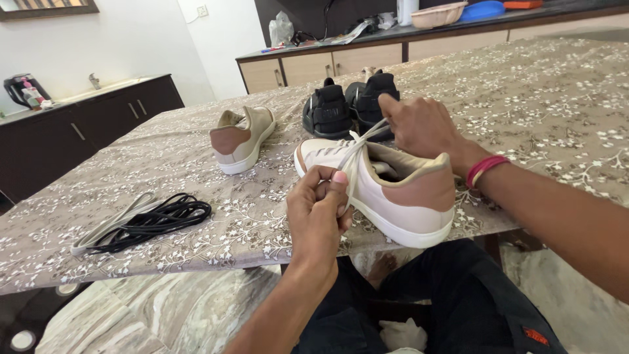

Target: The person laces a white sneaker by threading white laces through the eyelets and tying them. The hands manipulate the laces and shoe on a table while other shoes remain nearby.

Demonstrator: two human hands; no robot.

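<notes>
A cream sneaker (pixel 393 203) with a pinkish heel lies on the table's near edge, toe pointing away. Its white lace (pixel 354 154) runs up from the eyelets in two strands. My left hand (pixel 319 210) pinches one strand just in front of the shoe's side. My right hand (pixel 419 124) grips the other strand above the shoe's tongue, pulling it taut. A red band sits on my right wrist. The matching cream sneaker (pixel 241 137) stands apart to the left.
A pair of black shoes (pixel 350 105) sits behind the sneaker. Loose black and grey laces (pixel 141 219) lie at the left on the floral tablecloth (pixel 557 98). Dark cabinets stand far left, a counter with bowls at the back.
</notes>
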